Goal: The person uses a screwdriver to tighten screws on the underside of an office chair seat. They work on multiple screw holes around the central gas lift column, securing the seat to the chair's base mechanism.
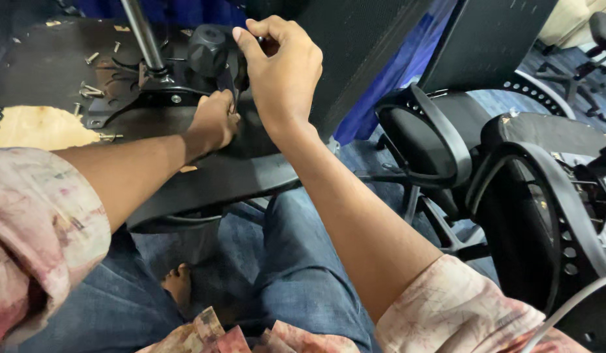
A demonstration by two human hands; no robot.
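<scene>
Patterned sleeves and blue-jeaned knees fill the near foreground. Overturned black chair seat (205, 176) lies across the person's lap, its metal mechanism plate (152, 98) facing up. Left hand (214, 121) rests on the seat underside just below the plate, fingers curled closed around a small part too hidden to identify. Right hand (283, 62) is directly above it, fingers pinched shut on something dark beside the black round knob (208, 49). Gas-lift rod (143, 33) rises from the plate. Loose screws (90, 91) lie at the seat's far left edge. Black armrests (440, 137) stand well apart, right.
</scene>
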